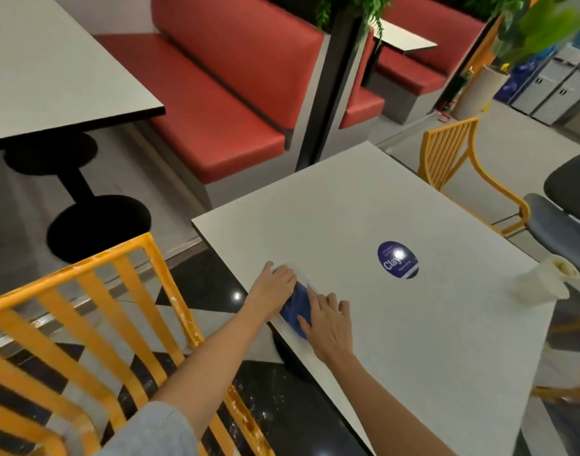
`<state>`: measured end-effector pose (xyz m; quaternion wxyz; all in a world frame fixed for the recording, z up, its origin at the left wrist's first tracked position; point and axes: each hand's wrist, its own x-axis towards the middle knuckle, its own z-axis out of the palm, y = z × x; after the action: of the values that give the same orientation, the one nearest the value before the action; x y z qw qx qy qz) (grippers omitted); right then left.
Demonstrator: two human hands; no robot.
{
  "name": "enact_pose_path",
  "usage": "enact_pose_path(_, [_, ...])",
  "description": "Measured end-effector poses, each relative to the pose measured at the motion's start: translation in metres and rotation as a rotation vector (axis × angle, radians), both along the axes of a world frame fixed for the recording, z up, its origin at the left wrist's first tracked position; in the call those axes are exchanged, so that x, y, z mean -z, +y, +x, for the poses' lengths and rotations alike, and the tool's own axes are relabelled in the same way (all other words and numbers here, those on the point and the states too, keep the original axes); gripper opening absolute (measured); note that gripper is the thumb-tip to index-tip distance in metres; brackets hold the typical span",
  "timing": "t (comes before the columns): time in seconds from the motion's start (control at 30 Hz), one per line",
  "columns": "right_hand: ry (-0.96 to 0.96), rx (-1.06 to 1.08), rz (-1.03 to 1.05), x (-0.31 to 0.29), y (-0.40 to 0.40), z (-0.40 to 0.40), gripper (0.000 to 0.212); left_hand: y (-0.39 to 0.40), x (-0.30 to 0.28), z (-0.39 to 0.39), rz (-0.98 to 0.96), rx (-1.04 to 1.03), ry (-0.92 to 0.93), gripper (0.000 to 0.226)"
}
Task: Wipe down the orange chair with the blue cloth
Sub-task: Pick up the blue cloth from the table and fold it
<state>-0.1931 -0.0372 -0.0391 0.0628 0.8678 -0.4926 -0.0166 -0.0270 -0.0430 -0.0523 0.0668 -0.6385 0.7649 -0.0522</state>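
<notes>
food-court seating surrounds me: red padded booth benches (216, 103) ahead, black-and-white glossy floor tiles (249, 390) below, and a pale grey square laminate table (397, 324) under my hands. just to my left stands the orange slatted metal chair (84, 324), its back rails streaked with whitish marks, and it is not yet touched by any cloth.

the folded blue cloth (297, 309) lies near the table's left edge, sandwiched between my hands. my left hand (274, 284) presses flat on its far end and my right hand (328, 327) lies flat on its near end, fingers spread; neither has closed around it (so nothing is truly gripped).

my worry is the edge: the cloth sits so close to it that a careless pull could drag it off onto the floor and dirty it. a wide sweep to the right could also tip the white paper cup (542, 281) at the table's far corner.

smallest last: a dark blue oval sticker (398, 260) on the tabletop reads something like "clay"; the finer print is too blurred to make out.
</notes>
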Motion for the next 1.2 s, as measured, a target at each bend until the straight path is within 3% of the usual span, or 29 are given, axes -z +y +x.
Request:
enact_pose_path(0.07, [0.042,0.028,0.018,0.003,-0.003,0.003,0.06,0.001,-0.001,-0.002,0.004,-0.008,-0.023,0.038])
enact_pose_path(0.23, [0.103,0.002,0.073,0.004,-0.007,0.006,0.023,0.0,-0.001,0.003,-0.04,0.048,0.035,0.036])
enact_pose_path(0.53, [-0.284,0.073,0.137,-0.04,-0.014,-0.001,0.021,0.025,-0.034,0.018,-0.214,-0.005,0.486,0.035])
enact_pose_path(0.63, [-0.405,0.015,0.303,-0.058,-0.014,0.007,0.017,0.048,-0.052,0.024,-0.203,-0.138,0.66,0.04])
enact_pose_path(0.83, [-0.607,-0.169,0.71,-0.079,0.0,0.052,0.024,0.117,-0.061,0.042,-0.098,-0.284,0.815,0.045])
enact_pose_path(1.03, [-0.417,-0.456,1.212,-0.078,0.044,0.105,0.05,0.227,-0.059,0.059,0.008,-0.547,1.25,0.021])
enact_pose_path(1.13, [-0.16,-0.569,1.486,-0.072,0.095,0.13,0.041,0.305,-0.058,0.058,-0.009,-0.711,1.523,0.011])
enact_pose_path(1.2, [-0.037,-0.618,1.555,-0.057,0.14,0.143,0.034,0.357,-0.046,0.053,-0.108,-0.847,1.605,0.019])
